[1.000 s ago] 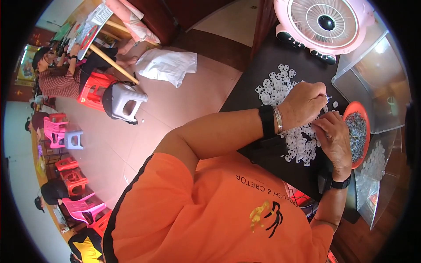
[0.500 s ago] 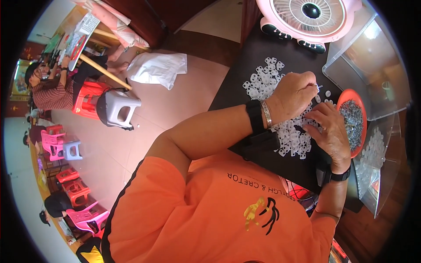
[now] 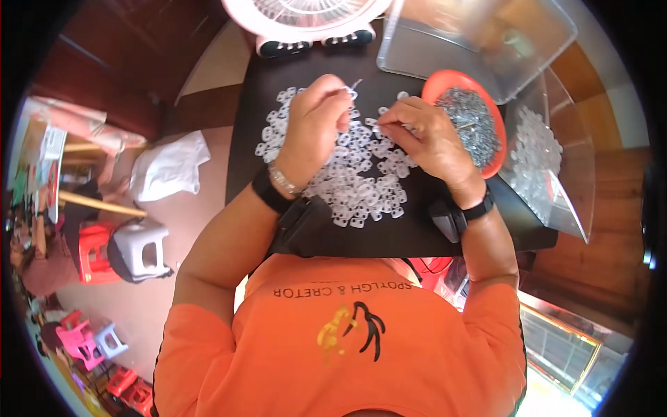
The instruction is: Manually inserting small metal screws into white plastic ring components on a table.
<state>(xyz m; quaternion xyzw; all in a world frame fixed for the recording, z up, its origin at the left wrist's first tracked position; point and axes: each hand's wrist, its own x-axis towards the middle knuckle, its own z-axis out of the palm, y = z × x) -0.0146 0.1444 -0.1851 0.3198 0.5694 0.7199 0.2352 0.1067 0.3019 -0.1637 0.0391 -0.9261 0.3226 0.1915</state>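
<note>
My left hand (image 3: 321, 121) is closed, pinching a small white plastic clip (image 3: 351, 92) with a thin metal nail sticking out of it. It is raised over a loose pile of similar white clips (image 3: 358, 194) on the dark table. My right hand (image 3: 424, 135) has its thumb and forefinger pressed together at the pile's right side, around another small white clip (image 3: 373, 124). Just beyond the right hand sits a red-orange bowl (image 3: 495, 163) full of small grey metal nails (image 3: 472, 125).
A pink-and-white fan (image 3: 313, 24) stands at the table's far edge. A clear plastic bin (image 3: 445, 55) is at the far right, and white pieces (image 3: 535, 149) lie in another clear container. Stools (image 3: 142, 250) and a white bag (image 3: 170, 167) are on the floor to the left, with people beyond.
The view has swung rightward, so the table now sits nearer the middle. My right fingers, spread over the pile before, have come together on a clip. The left hand keeps its pinch.
</note>
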